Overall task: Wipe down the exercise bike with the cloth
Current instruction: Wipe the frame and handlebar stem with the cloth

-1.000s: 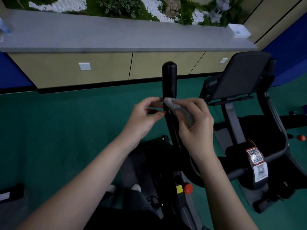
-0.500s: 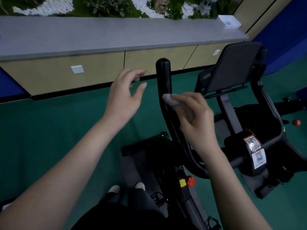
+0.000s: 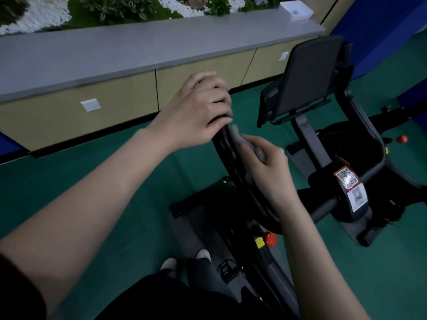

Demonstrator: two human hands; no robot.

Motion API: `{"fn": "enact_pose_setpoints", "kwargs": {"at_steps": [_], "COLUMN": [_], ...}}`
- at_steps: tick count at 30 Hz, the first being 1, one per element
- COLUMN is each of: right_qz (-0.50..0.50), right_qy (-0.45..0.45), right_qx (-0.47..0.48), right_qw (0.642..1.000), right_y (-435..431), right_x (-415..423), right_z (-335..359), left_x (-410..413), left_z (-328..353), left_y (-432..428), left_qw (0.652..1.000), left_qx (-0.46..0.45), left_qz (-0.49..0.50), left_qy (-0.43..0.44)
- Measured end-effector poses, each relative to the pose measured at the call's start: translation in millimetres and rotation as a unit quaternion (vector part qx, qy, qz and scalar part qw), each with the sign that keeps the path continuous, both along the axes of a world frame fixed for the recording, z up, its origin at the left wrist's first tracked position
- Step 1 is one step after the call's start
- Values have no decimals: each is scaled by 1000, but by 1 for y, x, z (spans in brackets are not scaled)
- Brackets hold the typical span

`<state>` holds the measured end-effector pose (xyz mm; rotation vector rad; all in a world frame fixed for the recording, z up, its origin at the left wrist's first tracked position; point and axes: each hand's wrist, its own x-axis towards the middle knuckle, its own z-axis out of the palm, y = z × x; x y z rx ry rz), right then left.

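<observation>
Gripping the top of the black handlebar (image 3: 221, 142) is the left hand (image 3: 196, 109), with its fingers curled tight around the bar. Just below it on the same bar, the right hand (image 3: 269, 168) pinches a small gray cloth (image 3: 241, 139) between thumb and fingers. The cloth lies against the right side of the handlebar.

The handlebar is part of the exercise bike (image 3: 208, 218), which stands on the green floor (image 3: 392, 273). Low down under the handlebar sit a red knob (image 3: 269, 238) and a yellow tag (image 3: 260, 243) just beside it. Lower than that, two light shoes (image 3: 203, 254) peek out.

To the right of the handlebar stands another machine with a dark back pad (image 3: 307, 75) and square code stickers (image 3: 346, 180). Behind the handlebar runs a long gray ledge (image 3: 138, 51), with a white box (image 3: 296, 10) at its right end.
</observation>
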<state>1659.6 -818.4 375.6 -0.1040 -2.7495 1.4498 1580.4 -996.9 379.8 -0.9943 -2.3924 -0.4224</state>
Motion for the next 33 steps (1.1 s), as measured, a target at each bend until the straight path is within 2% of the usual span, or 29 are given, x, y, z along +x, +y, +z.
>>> {"fn": "enact_pose_setpoints", "kwargs": {"at_steps": [4,9,16,21,25,33], "right_qz": [-11,-45,-52,-27,-1,-18], "right_qy": [-29,41,65,54,7,26], "right_qx": [6,33,43,50,13,-6], "right_qw": [999,998,996,997,1000,999], "right_y": [12,-14,-1,5,10,-11], "right_x": [20,27,50,42,30,-2], "right_z": [-1,1,1,1,0,-1], "left_x": [-2,-3,-7,-5,-3,-4], "left_z": [0,-3,-15,-18,-17,-12], "left_y": [0,1,2,4,6,3], "left_qw": [1000,998,996,996,996,996], "left_qx": [22,47,83,90,92,84], "left_qz": [-12,-20,-18,-13,-2,-2], "left_qy": [-18,-26,-12,-11,-15,-28]}}
